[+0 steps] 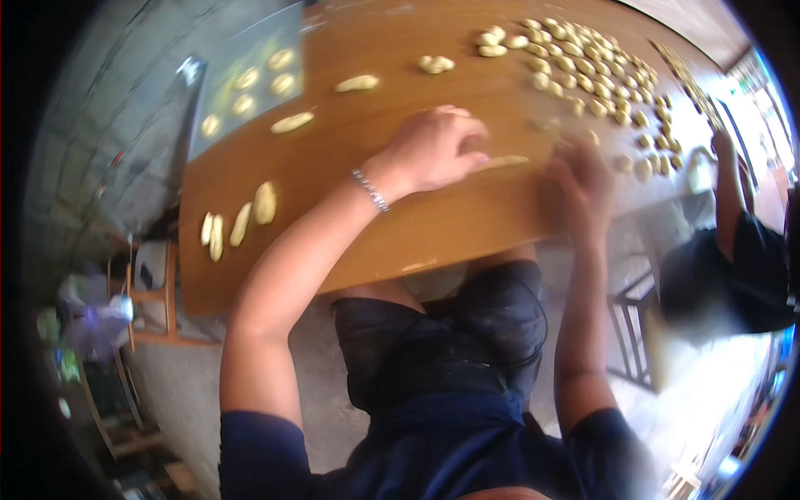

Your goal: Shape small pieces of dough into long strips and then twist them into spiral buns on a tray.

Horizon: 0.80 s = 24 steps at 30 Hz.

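My left hand (440,148), wearing a bracelet (370,189) on its wrist, is over the wooden table with the fingers curled and a gap between them and the thumb. Its thumb tip meets the left end of a thin dough strip (509,161) on the tabletop; whether it presses there is unclear. Past the strip's right end is my right hand (581,184), blurred, its fingers bent and hard to make out. A small pale piece (592,137), seemingly dough, shows by its fingertips. Beyond my hands sit a knotted dough piece (436,64) and an elongated one (357,84).
Many small dough pieces (584,67) cover the far right of the wooden table (400,231). A tray (262,44) with several dough rounds stands at the far left. More dough strips (240,224) lie near the left edge. Another person's arm (728,181) reaches in at right.
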Each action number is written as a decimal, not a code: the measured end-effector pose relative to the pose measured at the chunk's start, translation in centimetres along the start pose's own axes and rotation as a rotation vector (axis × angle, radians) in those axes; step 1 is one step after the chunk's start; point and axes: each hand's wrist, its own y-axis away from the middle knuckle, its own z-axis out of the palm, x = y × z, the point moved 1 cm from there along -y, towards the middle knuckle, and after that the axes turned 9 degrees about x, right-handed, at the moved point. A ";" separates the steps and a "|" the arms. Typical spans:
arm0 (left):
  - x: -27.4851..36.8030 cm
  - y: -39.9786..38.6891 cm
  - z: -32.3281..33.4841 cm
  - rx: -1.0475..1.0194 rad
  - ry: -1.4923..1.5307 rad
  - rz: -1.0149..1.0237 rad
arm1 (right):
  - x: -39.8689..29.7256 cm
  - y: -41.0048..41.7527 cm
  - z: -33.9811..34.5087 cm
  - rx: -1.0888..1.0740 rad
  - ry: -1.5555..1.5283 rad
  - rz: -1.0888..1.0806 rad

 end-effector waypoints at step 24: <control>-6.1 9.0 -6.3 0.489 -0.275 0.243 | -4.3 2.2 3.8 0.044 0.760 -0.214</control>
